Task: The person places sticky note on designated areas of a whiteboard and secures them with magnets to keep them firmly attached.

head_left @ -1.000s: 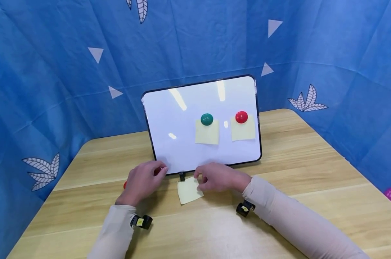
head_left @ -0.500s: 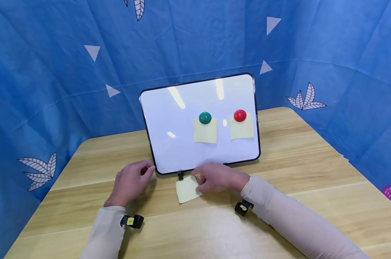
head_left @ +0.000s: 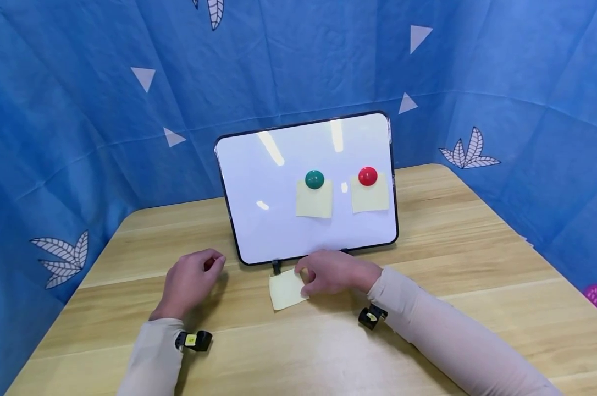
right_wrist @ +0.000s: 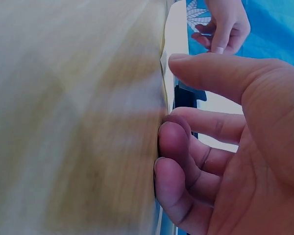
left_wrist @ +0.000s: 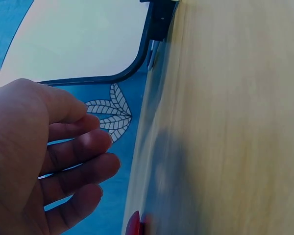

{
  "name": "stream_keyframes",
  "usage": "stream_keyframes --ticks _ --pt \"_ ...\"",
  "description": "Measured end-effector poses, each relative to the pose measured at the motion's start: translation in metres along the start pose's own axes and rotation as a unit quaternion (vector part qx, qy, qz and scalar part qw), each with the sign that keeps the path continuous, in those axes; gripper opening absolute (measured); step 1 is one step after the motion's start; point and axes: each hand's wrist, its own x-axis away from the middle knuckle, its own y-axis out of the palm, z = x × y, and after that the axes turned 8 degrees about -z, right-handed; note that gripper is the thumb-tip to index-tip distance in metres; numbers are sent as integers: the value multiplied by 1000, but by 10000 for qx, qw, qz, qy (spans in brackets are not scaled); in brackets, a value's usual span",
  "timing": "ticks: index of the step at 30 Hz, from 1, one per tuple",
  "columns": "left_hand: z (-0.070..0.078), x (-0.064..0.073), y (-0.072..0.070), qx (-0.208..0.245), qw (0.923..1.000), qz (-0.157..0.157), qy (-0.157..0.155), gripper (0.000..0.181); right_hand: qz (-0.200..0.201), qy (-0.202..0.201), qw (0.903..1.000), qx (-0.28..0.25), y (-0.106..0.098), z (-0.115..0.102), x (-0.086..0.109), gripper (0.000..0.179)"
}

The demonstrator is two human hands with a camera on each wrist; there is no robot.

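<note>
Fingers of the R hand (head_left: 330,270) are part-curled, thumb + index apart at the R edge of the loose note (head_left: 285,290); can't tell if they pinch it. L hand (head_left: 189,281) is loosely curled, nothing visible in it. Note's on the table (head_left: 328,357), nr the whiteboard's (head_left: 264,234) black foot (head_left: 276,267). Poss. risks: weak grip lets thin paper slip; careless lift snags/creases it on the foot.
</note>
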Motion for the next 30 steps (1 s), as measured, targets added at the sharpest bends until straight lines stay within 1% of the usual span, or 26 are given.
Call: stream_keyframes --ticks 5,12,22,30 --pt "-3 0 -2 13 10000 10 -50 23 51 -27 10000 -3 1 1 1 42" --pt "-11 0 -7 38 9996 -10 -277 23 40 51 9999 -111 0 1 1 52" --pt "-20 3 -13 144 9978 37 -639 24 117 -156 9996 181 1 0 0 42" --pt "-30 5 -15 307 9937 -184 -1060 27 62 -50 9999 94 1 -1 2 42"
